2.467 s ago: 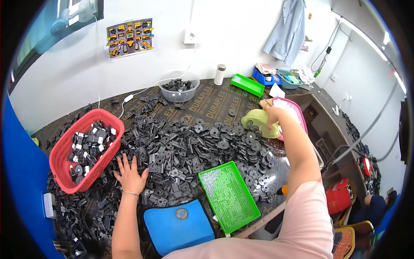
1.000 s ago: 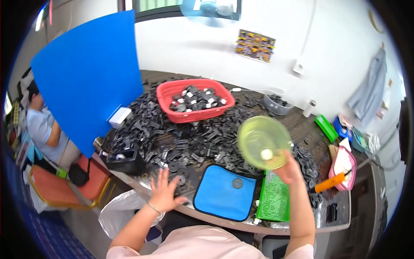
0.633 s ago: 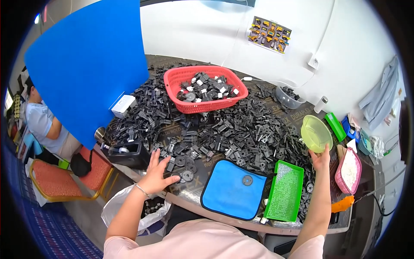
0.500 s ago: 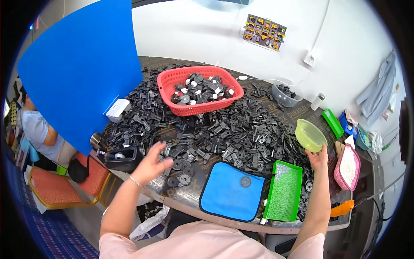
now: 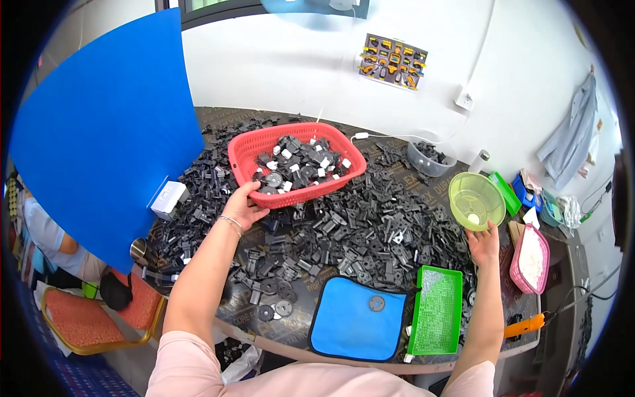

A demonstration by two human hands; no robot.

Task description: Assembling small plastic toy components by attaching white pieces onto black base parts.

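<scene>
Head: left hand, fingers curled, pinches red basket rim, parts inside; right hand grips bowl, bench right side.

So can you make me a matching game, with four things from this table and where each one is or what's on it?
Things:
1. red basket
2. yellow-green bowl
3. blue mat
4. larger green tray

Clues:
A. has one round grey disc lying on it
B. held by the right hand
C. just right of the mat
D. the left hand is on its near rim

Right pairs: 1-D, 2-B, 3-A, 4-C
</scene>
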